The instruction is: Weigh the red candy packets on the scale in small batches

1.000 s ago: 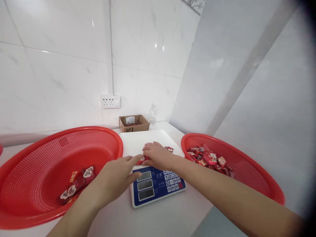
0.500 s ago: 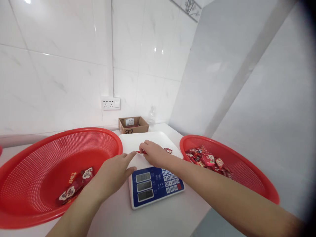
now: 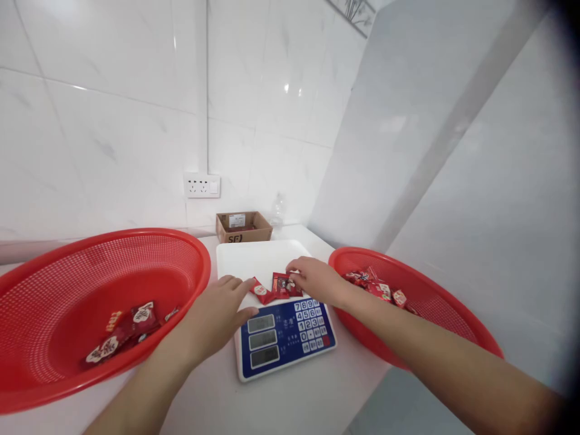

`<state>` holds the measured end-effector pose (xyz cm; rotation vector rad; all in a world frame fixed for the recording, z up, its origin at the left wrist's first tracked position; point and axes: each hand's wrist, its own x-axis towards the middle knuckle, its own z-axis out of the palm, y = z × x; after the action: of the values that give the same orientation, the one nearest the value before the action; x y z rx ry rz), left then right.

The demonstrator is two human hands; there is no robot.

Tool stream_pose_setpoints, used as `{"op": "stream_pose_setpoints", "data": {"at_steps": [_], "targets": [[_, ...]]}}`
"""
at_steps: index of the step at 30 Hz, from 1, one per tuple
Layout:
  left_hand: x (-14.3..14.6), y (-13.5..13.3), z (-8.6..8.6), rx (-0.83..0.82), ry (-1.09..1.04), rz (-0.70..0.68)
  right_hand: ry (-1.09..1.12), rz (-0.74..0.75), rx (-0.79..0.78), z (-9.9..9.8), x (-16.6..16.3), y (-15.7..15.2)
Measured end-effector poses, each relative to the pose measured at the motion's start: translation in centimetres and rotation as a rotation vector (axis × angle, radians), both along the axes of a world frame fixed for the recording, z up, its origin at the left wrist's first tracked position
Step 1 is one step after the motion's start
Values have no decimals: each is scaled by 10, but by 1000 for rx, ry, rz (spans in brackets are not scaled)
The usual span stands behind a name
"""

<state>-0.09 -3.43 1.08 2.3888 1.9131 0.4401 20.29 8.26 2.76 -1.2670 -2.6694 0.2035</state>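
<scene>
Sitting far left on the white tabletop [image 3: 290, 399]: a wide red mesh plastic basket [image 3: 67, 284] holding a few red sachets. Resting at the near edge of the white-trayed blue-faced electronic scale [image 3: 254, 260]: left hand [image 3: 217, 311], fingers loosely spread, gripping nothing, forefinger touching small red foil candy packets [image 3: 274, 286] lying on the tray. Pinching the packets' right end: right hand [image 3: 317, 279], fingers curled. Waiting far right: a second red mesh basket [image 3: 435, 302] of packets. Probably sorting a weighed portion; next calling for gathering the packets together.
</scene>
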Motion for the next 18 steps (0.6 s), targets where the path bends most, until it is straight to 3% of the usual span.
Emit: {"op": "stream_pose_setpoints", "data": {"at_steps": [3, 6, 12, 18], "targets": [[7, 7, -15, 84, 28, -53, -87, -101, -9, 0, 23, 12], [13, 11, -25, 124, 59, -56, -110, -100, -45, -3, 36, 12], [21, 10, -22, 55, 114, -75, -82, -46, -81, -13, 35, 11], [22, 12, -25, 27, 118, -84, -76, -73, -113, -9, 34, 15]]}}
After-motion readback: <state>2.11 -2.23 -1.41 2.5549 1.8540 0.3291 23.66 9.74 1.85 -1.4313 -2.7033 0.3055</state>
